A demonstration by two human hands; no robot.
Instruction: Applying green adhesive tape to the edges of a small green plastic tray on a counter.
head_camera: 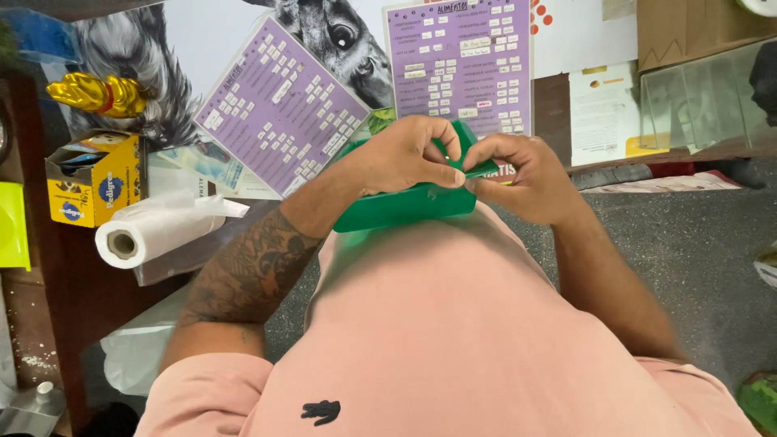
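The fingers [447, 154] of the left hand [405, 154] are curled and pinched shut on the upper edge of a flat green sheet [405, 206], thumb pressed along the fold. The fingers [492, 158] of the right hand [526, 174] close on the same edge from the other side, so both hands meet at one small crease, fingertips almost touching. The sheet looks smooth, stiff and glossy, like thin card or plastic, bent into an angular, partly boxed shape; it is held in the air close against the person's chest, just above the pink shirt [453, 324], whose cloth is soft and matte. The left forearm bears dark tattoos.

Beyond the hands, on the dark wooden worktop [81, 299], lie two shiny purple laminated charts [283, 109] covered with small white labels, resting on a large printed animal picture [162, 48]. To the left lies a roll of thin white plastic bags [154, 231] on a cardboard core. Beside it stands a yellow cardboard box [93, 178], its top flaps open; what it holds cannot be made out. Above that sits a crinkled gold foil figure [97, 95]. On the right a clear, hard-walled box [704, 97] stands by a sheet of paper.
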